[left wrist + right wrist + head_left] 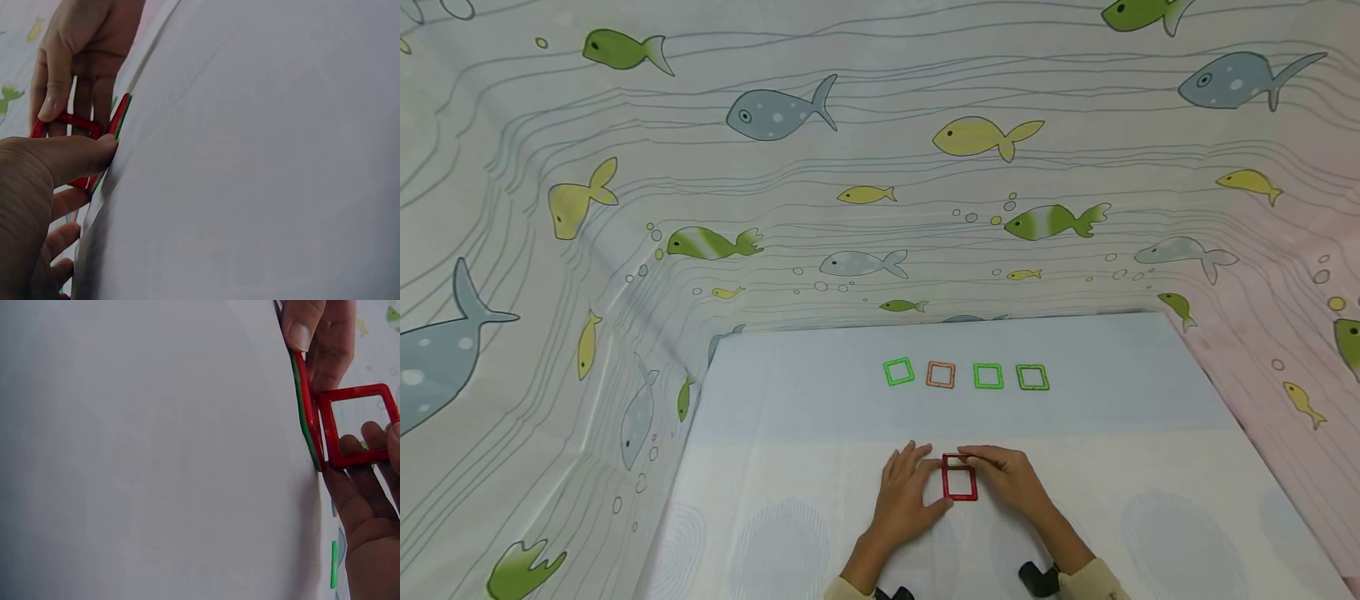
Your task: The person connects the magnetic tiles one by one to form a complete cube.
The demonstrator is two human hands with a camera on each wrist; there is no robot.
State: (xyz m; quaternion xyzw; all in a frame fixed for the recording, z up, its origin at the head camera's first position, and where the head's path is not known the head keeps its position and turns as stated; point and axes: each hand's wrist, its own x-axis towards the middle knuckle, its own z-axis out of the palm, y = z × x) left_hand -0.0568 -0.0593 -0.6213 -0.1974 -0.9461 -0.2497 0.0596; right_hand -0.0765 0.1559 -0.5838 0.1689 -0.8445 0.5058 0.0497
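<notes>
A red square magnetic tile frame point(962, 497) lies flat on the table before me, with a green tile point(300, 403) showing beneath it in the right wrist view. My left hand point(904, 500) grips this flat pair from the left, thumb at the near corner and index finger at the far one. At its far edge a second red square tile point(329, 431) stands up from the table. My right hand point(1011, 479) pinches that raised tile, thumb on one face and fingers behind. Its lower edge meets the flat red tile's far edge.
Farther back on the table point(805, 383) lies a row of square tile frames: a green one point(902, 382), an orange one point(940, 386) and two more green ones point(988, 387). Fish-patterned cloth point(790, 192) rises behind and at both sides. A black wrist device point(1039, 579) sits at the right sleeve.
</notes>
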